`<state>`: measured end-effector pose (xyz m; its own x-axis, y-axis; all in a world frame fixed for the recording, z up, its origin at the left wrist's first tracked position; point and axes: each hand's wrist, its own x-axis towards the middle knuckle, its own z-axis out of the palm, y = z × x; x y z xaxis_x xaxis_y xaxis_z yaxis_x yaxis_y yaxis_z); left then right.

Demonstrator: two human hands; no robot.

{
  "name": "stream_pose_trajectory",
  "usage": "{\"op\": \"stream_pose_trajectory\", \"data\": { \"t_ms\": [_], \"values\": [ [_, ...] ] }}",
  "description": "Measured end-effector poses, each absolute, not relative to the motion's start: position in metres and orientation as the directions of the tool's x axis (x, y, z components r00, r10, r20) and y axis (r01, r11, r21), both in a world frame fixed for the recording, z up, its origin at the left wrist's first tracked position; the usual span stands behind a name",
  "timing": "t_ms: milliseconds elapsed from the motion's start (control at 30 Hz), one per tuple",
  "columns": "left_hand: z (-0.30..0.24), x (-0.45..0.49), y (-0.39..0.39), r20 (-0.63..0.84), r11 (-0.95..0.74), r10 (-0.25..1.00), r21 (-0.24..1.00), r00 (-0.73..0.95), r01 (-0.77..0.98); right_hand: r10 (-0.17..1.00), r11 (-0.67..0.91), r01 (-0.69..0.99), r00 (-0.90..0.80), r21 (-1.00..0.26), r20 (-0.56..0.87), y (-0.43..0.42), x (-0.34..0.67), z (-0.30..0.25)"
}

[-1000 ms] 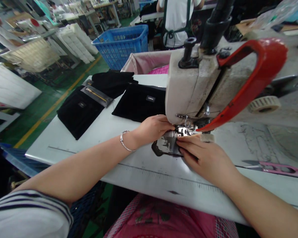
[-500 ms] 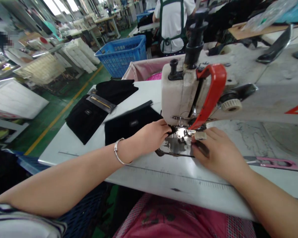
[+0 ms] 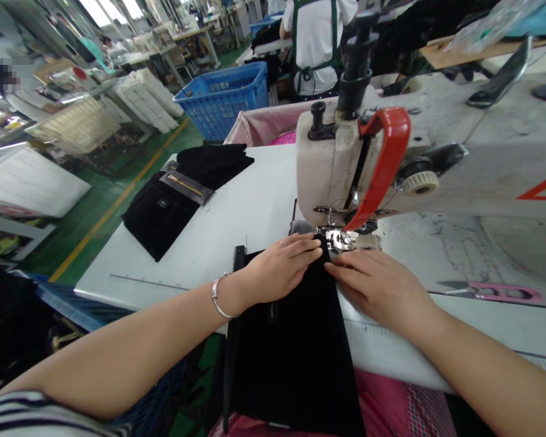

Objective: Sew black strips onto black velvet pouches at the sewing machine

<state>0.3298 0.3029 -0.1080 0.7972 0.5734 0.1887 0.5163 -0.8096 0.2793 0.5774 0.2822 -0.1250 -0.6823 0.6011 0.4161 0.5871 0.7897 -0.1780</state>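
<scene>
A black fabric piece point(image 3: 295, 364) hangs from the sewing table over its front edge toward my lap. It bears a small label point(image 3: 272, 312) and a dark band point(image 3: 233, 346) along its left side. My left hand point(image 3: 284, 267), with a ring and a silver bracelet, presses its top, fingertips at the upper corner. Opposite, my right hand point(image 3: 377, 279) has its fingertips at the fabric's right edge; its thumb is hidden. Just beyond both hands is the metal presser foot point(image 3: 339, 238) of the sewing machine point(image 3: 323, 173). Fabric appears to reach the foot's left side.
Folded black pieces point(image 3: 157, 212) with a gold zipper lie on the table's left. Pink thread snips point(image 3: 503, 291) rest at right. A red finger guard point(image 3: 394, 130) fronts the machine head. Behind stand a blue basket point(image 3: 227, 97) and a person point(image 3: 316, 48).
The black fabric piece has come from the table left of the machine to the front, now draped over the edge. My right hand has moved left to its edge; a dark strip by it no longer shows.
</scene>
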Motion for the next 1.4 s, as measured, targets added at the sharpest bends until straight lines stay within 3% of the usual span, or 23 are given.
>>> {"op": "stream_pose_trajectory", "data": {
  "t_ms": [200,333,400,433,500,600,667,767,833,967,1067,1133,1200,1233,1333,1400],
  "values": [
    [-0.103,0.329,0.335,0.145,-0.828,0.537,0.279,0.831,0.486,0.651,0.753,0.621,-0.655,-0.217,0.383,0.290,0.569,-0.126],
    [-0.074,0.316,0.313,0.056,-0.747,0.646,0.255,0.761,0.614,0.726,0.688,0.610,-0.574,-0.394,0.378,0.257,0.573,-0.111],
    [-0.061,0.296,0.275,0.084,-0.556,0.826,0.272,0.557,0.785,0.804,0.586,0.594,-0.511,-0.551,0.305,0.221,0.578,-0.104],
    [-0.058,0.284,0.252,0.118,-0.384,0.923,0.300,0.366,0.873,0.838,0.516,0.583,-0.495,-0.628,0.228,0.200,0.581,-0.103],
    [-0.059,0.261,0.206,-0.022,-0.031,0.999,0.397,0.043,0.917,0.849,0.297,0.543,-0.526,-0.785,-0.043,0.164,0.583,-0.106],
    [-0.074,0.243,0.154,-0.360,0.331,0.926,0.640,-0.109,0.694,0.792,-0.116,0.460,-0.492,-0.880,-0.362,0.134,0.574,-0.118],
    [-0.085,0.246,0.137,-0.482,0.480,0.871,0.796,-0.093,0.370,0.786,-0.289,0.312,-0.463,-0.905,-0.410,0.129,0.562,-0.125],
    [-0.094,0.261,0.134,-0.543,0.544,0.837,0.839,-0.066,-0.008,0.813,-0.442,0.051,-0.400,-0.896,-0.424,0.131,0.541,-0.130],
    [-0.095,0.267,0.137,-0.540,0.537,0.838,0.842,-0.080,-0.055,0.815,-0.532,-0.109,-0.335,-0.840,-0.472,0.130,0.530,-0.131],
    [-0.092,0.260,0.141,-0.503,0.508,0.859,0.860,-0.096,0.042,0.780,-0.625,-0.288,-0.274,-0.726,-0.563,0.120,0.519,-0.133],
    [-0.087,0.250,0.139,-0.356,0.392,0.920,0.841,-0.165,0.373,0.772,-0.636,-0.370,-0.307,-0.677,-0.557,0.110,0.520,-0.133],
    [-0.082,0.251,0.134,-0.020,0.154,0.981,0.684,-0.193,0.713,0.749,-0.662,-0.459,-0.373,-0.593,-0.548,0.104,0.523,-0.132],
    [-0.078,0.262,0.128,0.268,-0.144,0.963,0.410,0.032,0.901,0.733,-0.679,-0.498,-0.423,-0.539,-0.532,0.100,0.524,-0.131],
    [-0.078,0.271,0.125,0.312,-0.302,0.927,0.293,0.208,0.907,0.732,-0.681,-0.492,-0.439,-0.541,-0.522,0.099,0.524,-0.130],
    [-0.082,0.301,0.120,0.217,-0.657,0.748,0.115,0.627,0.745,0.757,-0.648,-0.436,-0.454,-0.624,-0.470,0.100,0.519,-0.132],
    [-0.087,0.316,0.122,0.203,-0.721,0.690,0.115,0.695,0.683,0.782,-0.613,-0.409,-0.435,-0.676,-0.446,0.105,0.514,-0.137]
  ]
}}
